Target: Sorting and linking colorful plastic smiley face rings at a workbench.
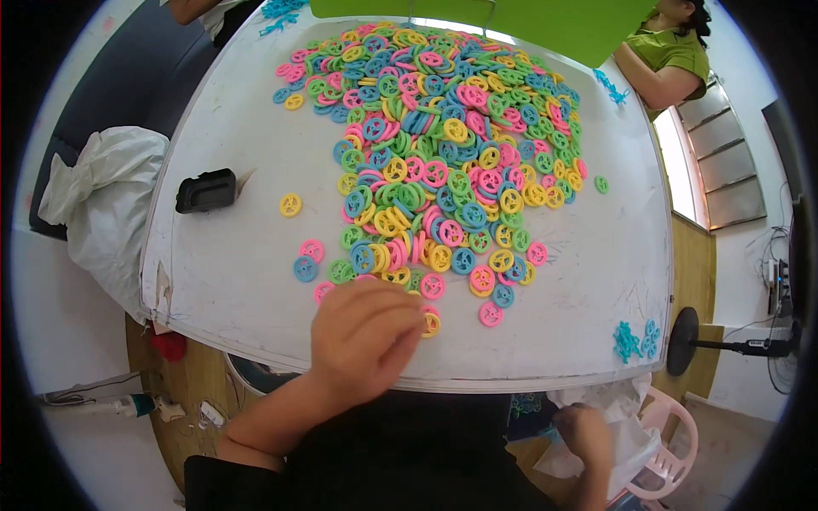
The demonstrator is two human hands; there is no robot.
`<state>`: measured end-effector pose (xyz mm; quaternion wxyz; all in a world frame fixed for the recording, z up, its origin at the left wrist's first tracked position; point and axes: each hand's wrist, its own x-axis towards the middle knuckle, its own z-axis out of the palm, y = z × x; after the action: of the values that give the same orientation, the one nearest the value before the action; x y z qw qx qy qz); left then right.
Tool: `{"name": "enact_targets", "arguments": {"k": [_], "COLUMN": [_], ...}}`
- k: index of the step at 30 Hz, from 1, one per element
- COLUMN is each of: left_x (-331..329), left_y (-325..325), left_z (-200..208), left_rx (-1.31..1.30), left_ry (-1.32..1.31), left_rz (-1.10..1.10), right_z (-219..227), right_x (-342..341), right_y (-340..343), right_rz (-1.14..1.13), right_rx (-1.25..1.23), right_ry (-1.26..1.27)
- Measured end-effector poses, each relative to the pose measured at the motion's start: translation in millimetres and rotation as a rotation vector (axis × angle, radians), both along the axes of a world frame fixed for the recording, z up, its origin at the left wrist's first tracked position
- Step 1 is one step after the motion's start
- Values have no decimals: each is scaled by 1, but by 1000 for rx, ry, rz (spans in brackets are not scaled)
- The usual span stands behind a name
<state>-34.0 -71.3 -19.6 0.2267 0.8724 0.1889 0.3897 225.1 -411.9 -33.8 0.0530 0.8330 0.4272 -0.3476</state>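
Note:
A big heap of small plastic wheel-shaped rings (417,170) in pink, blue, green and yellow covers the middle of the white table (230,281). My left hand (362,336) hovers at the heap's near end, its fingers curled together. Beside its fingertips are a yellow ring (432,324) and a pink ring (432,286); what the fingers hold, if anything, is hidden. Below the table's front edge, at the right, my right hand (586,433) is closed next to a white plastic bag (626,434). Its fingertips are dark and hard to see, and so is anything in them.
A black plastic tray (206,191) sits on the left of the table. Small turquoise pieces (627,342) lie at the near right corner. Green board (545,30) stands at the far edge. Two people are beyond it. A pink chair (673,443) is at lower right.

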Motion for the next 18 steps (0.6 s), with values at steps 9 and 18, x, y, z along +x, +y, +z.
{"name": "enact_targets", "arguments": {"k": [9,18], "left_x": [-7,-16], "left_y": [14,21], "left_z": [14,15], "left_rx": [-41,-89], "left_ry": [10,16], "left_rz": [121,252], "right_z": [-137,78], "right_x": [-24,-4], "right_y": [-35,110], "right_rz": [80,262], "right_rx": [-395,419], "right_ry": [-96,1006]}}
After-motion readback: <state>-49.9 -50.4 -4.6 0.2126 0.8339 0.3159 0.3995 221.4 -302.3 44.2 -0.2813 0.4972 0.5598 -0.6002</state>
